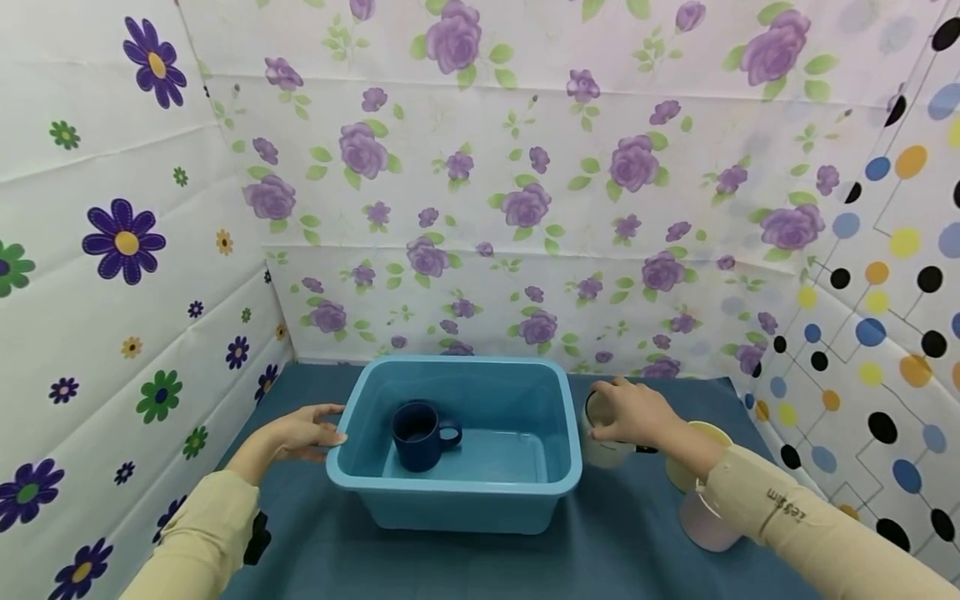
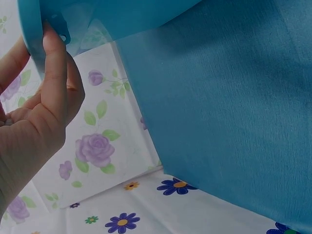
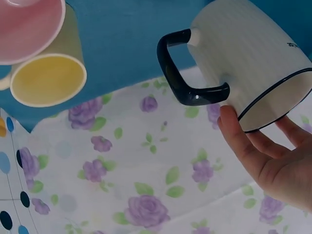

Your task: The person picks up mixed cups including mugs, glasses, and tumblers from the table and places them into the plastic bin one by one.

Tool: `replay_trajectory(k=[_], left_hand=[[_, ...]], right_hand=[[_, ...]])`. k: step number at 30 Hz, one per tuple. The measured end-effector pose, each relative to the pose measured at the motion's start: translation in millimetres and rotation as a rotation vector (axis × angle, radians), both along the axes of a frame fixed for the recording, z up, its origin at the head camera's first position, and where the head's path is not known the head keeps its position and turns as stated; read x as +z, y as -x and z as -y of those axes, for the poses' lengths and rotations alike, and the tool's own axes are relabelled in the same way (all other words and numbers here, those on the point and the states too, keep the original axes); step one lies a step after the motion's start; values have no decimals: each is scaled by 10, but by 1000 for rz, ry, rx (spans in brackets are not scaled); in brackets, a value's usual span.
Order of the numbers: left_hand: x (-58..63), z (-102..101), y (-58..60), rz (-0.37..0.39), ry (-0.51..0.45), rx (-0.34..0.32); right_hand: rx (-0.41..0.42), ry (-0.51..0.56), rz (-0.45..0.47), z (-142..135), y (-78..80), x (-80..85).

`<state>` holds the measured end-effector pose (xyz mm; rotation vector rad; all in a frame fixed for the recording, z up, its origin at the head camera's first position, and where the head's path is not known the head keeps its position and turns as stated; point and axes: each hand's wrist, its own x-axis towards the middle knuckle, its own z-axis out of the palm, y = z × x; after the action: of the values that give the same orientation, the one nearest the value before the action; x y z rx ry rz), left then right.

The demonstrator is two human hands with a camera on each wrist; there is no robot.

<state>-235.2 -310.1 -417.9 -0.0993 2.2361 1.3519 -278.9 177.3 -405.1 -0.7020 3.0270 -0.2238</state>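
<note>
A light blue plastic tub [image 1: 457, 504] stands on the blue cloth, with a dark blue mug [image 1: 417, 446] upright inside toward its left, handle pointing right. At the tub's left rim, my left hand [image 1: 300, 433] pinches the edge between thumb and fingers, as the left wrist view shows too. My right hand [image 1: 637, 414] grips a white mug [image 3: 243, 58] from above by its dark rim, just outside the tub's right side. This mug has a dark angular handle [image 3: 178, 80], and its inside is partly visible in the right wrist view. Whether its base touches the cloth I cannot tell.
Right of the white mug are a yellow mug [image 3: 48, 80] and a pink cup [image 1: 708, 525], both partly behind my right forearm in the head view. Flowered sheets [image 1: 480, 208] hang at the back and left; a dotted sheet [image 1: 870, 333] hangs at the right.
</note>
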Motion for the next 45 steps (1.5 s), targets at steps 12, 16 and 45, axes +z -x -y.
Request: replay_trajectory(k=[12, 16, 45], left_hand=[[-19, -30, -14, 3, -7, -2], [-8, -22, -24, 4, 0, -1], [18, -9, -18, -5, 6, -23]], right_hand=[[46, -42, -68, -5, -115, 325], [11, -24, -40, 17, -136, 409], [90, -40, 72, 145, -145, 917]])
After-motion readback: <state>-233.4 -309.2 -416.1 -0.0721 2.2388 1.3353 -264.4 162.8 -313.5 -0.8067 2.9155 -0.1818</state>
